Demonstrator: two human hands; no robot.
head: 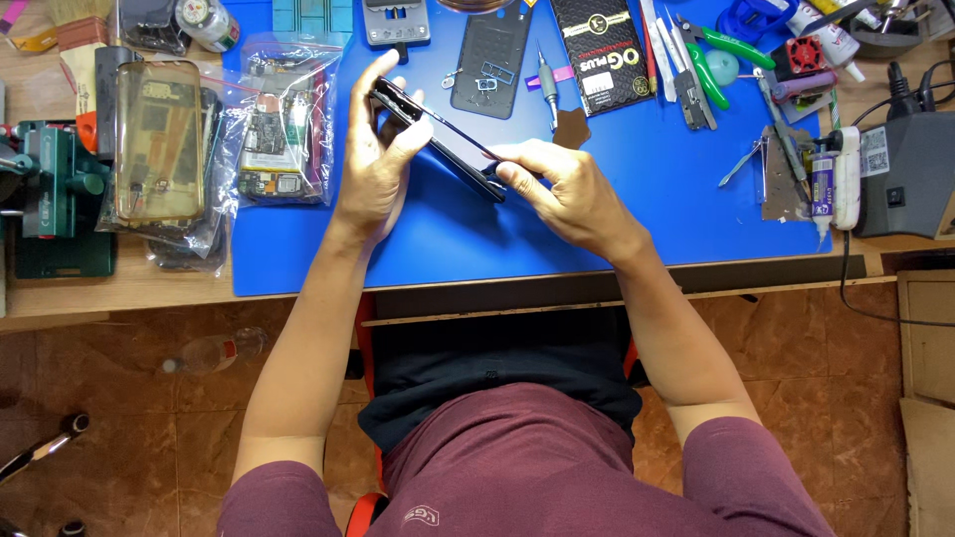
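Black phone (438, 134) (edge-on) over blue mat (477, 234), left hand (373, 164), right hand (562, 189) each apparently clamped on it

A phone repair workshop, a wooden bench under a blue work mat (617, 234), strewn with green-handled pliers (718, 52), tweezers (741, 164), bagged circuit boards (284, 129), a black phone back cover (490, 62), a glue tube (822, 189).

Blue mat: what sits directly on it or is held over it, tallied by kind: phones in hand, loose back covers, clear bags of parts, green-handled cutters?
Phone, gripped by left hand and right hand: 1
Black back cover: 1
Clear bag of parts: 1
Green-handled cutters: 1
Total: 4
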